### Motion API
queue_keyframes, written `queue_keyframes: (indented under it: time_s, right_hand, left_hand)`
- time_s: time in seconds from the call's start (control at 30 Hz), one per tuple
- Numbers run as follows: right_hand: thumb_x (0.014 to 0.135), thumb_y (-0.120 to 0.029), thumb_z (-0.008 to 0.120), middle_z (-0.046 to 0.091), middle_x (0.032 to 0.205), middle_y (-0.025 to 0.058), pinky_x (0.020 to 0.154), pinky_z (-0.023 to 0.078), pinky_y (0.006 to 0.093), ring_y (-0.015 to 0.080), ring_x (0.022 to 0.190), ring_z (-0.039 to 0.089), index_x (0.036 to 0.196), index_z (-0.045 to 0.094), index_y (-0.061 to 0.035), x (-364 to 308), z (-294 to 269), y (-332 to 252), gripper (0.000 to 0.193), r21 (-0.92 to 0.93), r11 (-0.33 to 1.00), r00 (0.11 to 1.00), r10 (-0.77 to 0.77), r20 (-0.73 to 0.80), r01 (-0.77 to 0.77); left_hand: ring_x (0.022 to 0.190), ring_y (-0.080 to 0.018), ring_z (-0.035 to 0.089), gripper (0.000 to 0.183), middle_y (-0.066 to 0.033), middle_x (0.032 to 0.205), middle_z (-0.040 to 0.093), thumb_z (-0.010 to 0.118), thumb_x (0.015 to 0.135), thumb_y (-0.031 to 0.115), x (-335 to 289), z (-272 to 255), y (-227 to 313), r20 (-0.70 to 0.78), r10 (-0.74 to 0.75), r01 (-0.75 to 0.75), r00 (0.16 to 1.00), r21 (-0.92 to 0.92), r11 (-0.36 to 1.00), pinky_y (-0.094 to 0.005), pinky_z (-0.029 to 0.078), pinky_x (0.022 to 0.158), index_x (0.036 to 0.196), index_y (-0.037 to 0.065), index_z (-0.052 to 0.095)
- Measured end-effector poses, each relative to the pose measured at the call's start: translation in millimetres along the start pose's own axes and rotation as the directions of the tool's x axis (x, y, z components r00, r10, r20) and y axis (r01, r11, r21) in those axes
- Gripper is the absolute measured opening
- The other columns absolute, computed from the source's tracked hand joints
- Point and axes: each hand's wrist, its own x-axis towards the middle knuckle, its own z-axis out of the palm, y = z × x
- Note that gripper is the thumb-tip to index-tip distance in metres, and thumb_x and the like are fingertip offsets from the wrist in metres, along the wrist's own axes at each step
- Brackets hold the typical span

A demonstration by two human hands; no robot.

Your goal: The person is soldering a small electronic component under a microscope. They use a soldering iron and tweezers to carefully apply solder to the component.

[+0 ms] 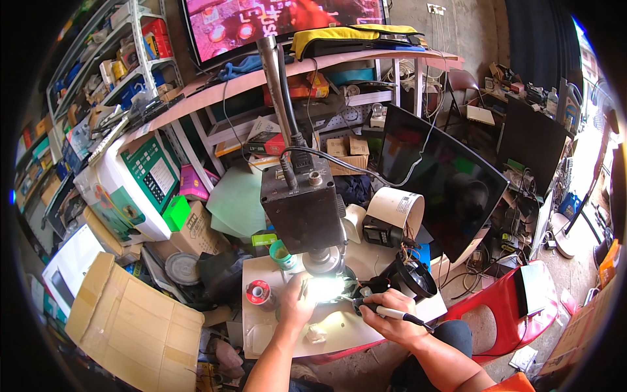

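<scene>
My right hand [392, 315] is closed around a soldering iron [395, 314] with a white and black pen-like handle. Its front end points left toward a glaring patch of light under the microscope. At the left of that glare, my left hand [295, 302] has its fingers bent together; whatever they pinch is lost in the brightness. Above both hands stands a black box-shaped microscope camera [302, 212] with cables plugged into its top. The lit workpiece is washed out. A red solder spool [258, 293] stands left of my left hand, and a green tub [282, 255] is behind it.
The pale work board [261, 333] carries a small whitish lump [316, 334] and a round black fan-like part [410, 277]. A dark flat screen [450, 176] leans at the right. Cardboard [137, 320] lies at the left, a red chair [496, 320] at the right. A lit monitor [261, 26] stands behind.
</scene>
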Motion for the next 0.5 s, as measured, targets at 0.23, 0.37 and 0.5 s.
queue_keyframes:
  time_s: [0.23, 0.37, 0.5]
  right_hand:
    - [0.079, -0.011, 0.083, 0.07, 0.08, 0.0101, 0.06, 0.054, 0.0375, 0.0276, 0.067, 0.066, 0.094, 0.074, -0.0045, -0.2, -0.2, 2.1, 0.019, -0.019, 0.999, 0.999, -0.029, 0.025, 0.029]
    - [0.08, -0.015, 0.084, 0.069, 0.078, 0.0109, 0.061, 0.055, 0.0382, 0.0279, 0.069, 0.067, 0.096, 0.074, -0.006, -1.7, 1.0, 5.5, 0.021, -0.036, 0.999, 0.999, -0.028, 0.039, 0.03]
    - [0.081, -0.015, 0.084, 0.07, 0.079, 0.0101, 0.061, 0.055, 0.0383, 0.0276, 0.069, 0.067, 0.096, 0.074, -0.006, -1.1, -0.1, 4.3, 0.021, -0.043, 0.999, 0.999, -0.025, 0.041, 0.026]
  left_hand:
    - [0.079, -0.0335, 0.069, 0.015, -0.0176, 0.089, 0.067, 0.065, 0.093, 0.005, 0.7, -1.0, 2.1, 0.014, -0.019, 0.019, 1.0, -0.001, 1.0, -0.04, 0.054, 0.069, 0.108, 0.004, 0.064]
    - [0.079, -0.0336, 0.07, 0.016, -0.0178, 0.089, 0.068, 0.065, 0.093, 0.005, 0.4, -0.5, 0.6, 0.007, -0.016, 0.016, 1.0, 0.006, 1.0, -0.04, 0.054, 0.069, 0.108, 0.005, 0.064]
    - [0.079, -0.0333, 0.07, 0.016, -0.0176, 0.089, 0.068, 0.065, 0.093, 0.005, 0.6, -0.2, 2.4, 0.002, -0.024, 0.024, 1.0, 0.01, 1.0, -0.0398, 0.054, 0.069, 0.109, 0.005, 0.065]
